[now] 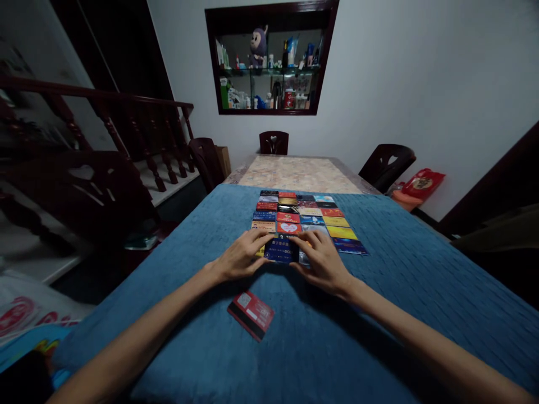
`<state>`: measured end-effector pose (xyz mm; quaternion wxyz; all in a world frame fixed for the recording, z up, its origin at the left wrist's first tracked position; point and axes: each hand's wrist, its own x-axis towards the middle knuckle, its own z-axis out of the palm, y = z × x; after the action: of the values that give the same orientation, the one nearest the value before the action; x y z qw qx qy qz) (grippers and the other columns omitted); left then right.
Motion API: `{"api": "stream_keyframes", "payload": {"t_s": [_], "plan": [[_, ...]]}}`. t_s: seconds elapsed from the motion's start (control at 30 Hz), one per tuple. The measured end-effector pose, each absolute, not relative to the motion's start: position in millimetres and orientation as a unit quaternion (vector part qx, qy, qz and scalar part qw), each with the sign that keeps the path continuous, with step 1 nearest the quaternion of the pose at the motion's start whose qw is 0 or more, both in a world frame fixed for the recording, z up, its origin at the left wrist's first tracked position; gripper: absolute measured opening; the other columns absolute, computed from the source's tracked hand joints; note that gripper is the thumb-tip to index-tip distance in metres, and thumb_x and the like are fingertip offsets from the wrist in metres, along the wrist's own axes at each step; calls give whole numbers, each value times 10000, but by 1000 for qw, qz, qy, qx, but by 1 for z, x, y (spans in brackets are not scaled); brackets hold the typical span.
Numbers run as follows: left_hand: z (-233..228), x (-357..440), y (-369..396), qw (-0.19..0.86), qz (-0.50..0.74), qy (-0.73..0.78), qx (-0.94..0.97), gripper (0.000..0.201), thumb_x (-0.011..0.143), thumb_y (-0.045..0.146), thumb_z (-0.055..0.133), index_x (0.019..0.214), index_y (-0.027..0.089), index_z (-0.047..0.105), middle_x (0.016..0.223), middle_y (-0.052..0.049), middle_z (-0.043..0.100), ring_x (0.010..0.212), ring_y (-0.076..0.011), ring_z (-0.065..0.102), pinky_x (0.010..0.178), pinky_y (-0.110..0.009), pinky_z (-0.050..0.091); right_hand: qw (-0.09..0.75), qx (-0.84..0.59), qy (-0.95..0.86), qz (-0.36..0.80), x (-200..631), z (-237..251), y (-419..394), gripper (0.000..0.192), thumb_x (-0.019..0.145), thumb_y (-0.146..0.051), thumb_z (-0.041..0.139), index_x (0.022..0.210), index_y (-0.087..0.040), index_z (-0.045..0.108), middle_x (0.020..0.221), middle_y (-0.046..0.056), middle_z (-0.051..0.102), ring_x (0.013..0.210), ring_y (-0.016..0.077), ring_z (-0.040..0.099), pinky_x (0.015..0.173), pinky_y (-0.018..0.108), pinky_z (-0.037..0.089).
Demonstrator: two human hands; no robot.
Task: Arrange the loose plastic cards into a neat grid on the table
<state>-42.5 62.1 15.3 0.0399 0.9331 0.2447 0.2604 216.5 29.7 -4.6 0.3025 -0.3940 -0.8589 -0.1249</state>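
Observation:
Several colourful plastic cards [309, 216] lie in neat rows on a blue cloth [379, 314] over the table. My left hand [241, 258] and my right hand [322, 261] rest at the near edge of the rows, fingertips touching a dark blue card [281, 250] between them. Both hands press flat on the cards with fingers spread; I cannot tell whether the card is gripped or only touched. A small stack of red cards [251, 313] lies apart, nearer to me, between my forearms.
Beyond the cloth the bare marbled tabletop [297, 174] shows. Dark wooden chairs [387, 163] stand around the table, one at the far end [273, 142]. A stair railing [126, 123] runs on the left. A wall niche [269, 62] holds bottles and a plush toy.

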Motion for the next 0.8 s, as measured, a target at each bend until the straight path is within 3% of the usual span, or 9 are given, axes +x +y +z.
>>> {"api": "stream_keyframes", "payload": {"t_s": [0.2,0.43,0.8], "plan": [[22,-51,87,33,263,266,927,542,853,157,614,1375,197,474,1348,-136,531,1265,-278,514,1072,-499,460,295,-382,-870,-104,211,0,67,494,893,-426,619,1334,-215,554,1200,135,597,1062,305,474,885,468,459],[21,-55,131,5,292,298,909,346,810,154,658,1154,138,628,1235,-143,624,1160,-273,590,1026,-453,502,286,-384,-875,-76,207,3,121,474,861,-424,664,1269,-186,618,1158,137,622,1031,298,484,912,459,453],[8,-57,199,77,298,375,874,297,769,204,646,1060,149,671,1190,-112,680,1073,-245,633,951,-392,522,246,-478,-843,5,190,2,183,370,848,-368,700,1178,-202,698,1179,112,667,1076,271,538,911,363,418]]}}
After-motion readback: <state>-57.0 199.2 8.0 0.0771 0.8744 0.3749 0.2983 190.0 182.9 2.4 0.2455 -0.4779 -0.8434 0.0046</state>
